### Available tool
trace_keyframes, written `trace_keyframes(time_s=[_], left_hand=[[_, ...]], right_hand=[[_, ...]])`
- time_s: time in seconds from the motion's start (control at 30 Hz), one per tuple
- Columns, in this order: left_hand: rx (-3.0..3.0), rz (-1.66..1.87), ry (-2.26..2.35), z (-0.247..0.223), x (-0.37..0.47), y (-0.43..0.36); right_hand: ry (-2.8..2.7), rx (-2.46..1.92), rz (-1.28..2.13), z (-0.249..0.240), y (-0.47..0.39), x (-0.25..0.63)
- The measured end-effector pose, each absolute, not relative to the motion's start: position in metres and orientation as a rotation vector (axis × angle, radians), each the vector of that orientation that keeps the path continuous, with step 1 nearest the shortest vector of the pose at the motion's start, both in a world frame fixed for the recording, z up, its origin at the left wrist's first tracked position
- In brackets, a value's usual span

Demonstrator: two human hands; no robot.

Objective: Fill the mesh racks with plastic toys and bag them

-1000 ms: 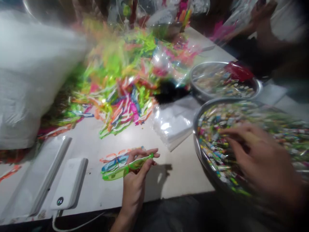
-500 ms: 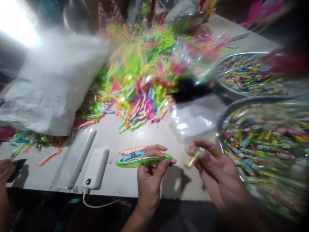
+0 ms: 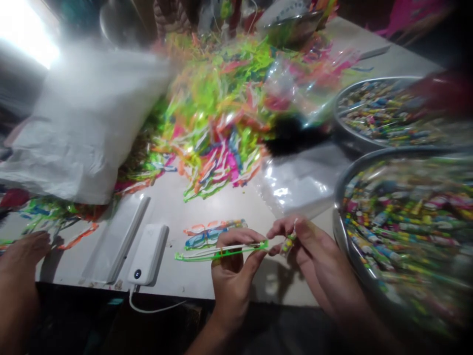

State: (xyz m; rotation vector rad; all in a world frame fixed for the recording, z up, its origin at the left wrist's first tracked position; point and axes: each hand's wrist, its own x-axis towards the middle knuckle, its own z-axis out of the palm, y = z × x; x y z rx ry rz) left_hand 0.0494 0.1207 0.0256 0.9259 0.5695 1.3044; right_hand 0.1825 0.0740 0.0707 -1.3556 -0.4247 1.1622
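My left hand (image 3: 231, 276) pinches a pair of green plastic toy glasses (image 3: 199, 255), held nearly edge-on above the table, with white strips along its folded arms. Close to its right end, my right hand (image 3: 321, 259) grips a small colourful wrapped candy tube (image 3: 287, 245), partly covered by the fingers. The fingertips of both hands are almost together. Behind my left hand, blue toy glasses (image 3: 197, 240) and orange toy glasses (image 3: 195, 229) lie on the white table (image 3: 158, 197), with small colourful tubes at their right end.
Two metal basins (image 3: 338, 217) of similar tubes stand at the right. A heap of bright plastic glasses (image 3: 221, 123) fills the back. Left are a white sack (image 3: 74, 133), a clear plastic packet (image 3: 121, 236), a cabled power bank (image 3: 148, 256) and another person's hand (image 3: 25, 256).
My right hand has moved left, bringing the candy tube beside the green glasses, which have turned more edge-on. At the far left, the other person's hand has moved up and further into view.
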Motion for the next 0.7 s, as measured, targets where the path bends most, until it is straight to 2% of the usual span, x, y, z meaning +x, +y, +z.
trace_keyframes(time_s=[0.13, 0.23, 0.43, 0.7], left_hand=[[0.970, 1.321, 0.580, 0.026, 0.049, 0.122], [0.994, 1.309, 0.577, 0.025, 0.049, 0.121], [1.004, 1.309, 0.548, 0.026, 0.047, 0.118], [1.087, 1.338, 0.567, 0.028, 0.045, 0.117]], right_hand=[[-0.704, -1.653, 1.172, 0.070, 0.065, 0.181], [-0.919, -1.831, 1.031, 0.076, 0.060, 0.179], [-1.145, -1.805, 0.858, 0.089, 0.062, 0.169], [-1.424, -1.764, 0.662, 0.079, 0.059, 0.173]])
